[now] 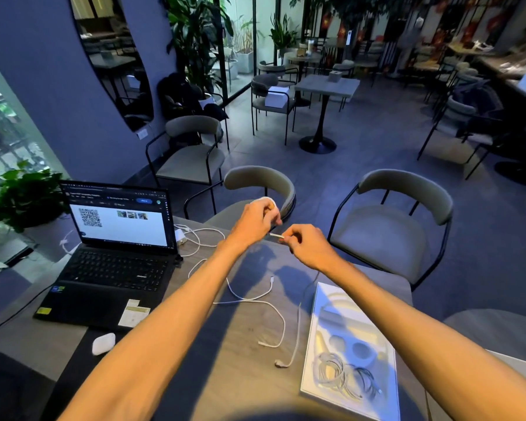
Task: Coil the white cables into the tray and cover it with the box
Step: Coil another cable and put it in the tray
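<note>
Counter (243, 375) carries the tray (312, 387) at 4 o'clock, a bundle (337, 372) already lying in it. Loose cables (255, 296) sprawl at 6 o'clock of the hands. Left hand (255, 220), at 12 o'clock, grips a small coil (269, 202); right hand (307, 244), just beside, pinches its end (276, 236). Keep turns even, tuck the end under, then seat the coil beside the bundle.

Looks like a café seating area. Filled with small pedestal tables (327, 85) and matching curved-back chairs (389, 229), potted plants (195, 41) along glass walls (240, 10), a long counter (501, 69) at right, a laptop (116, 268) open on the near desk (240, 344).
</note>
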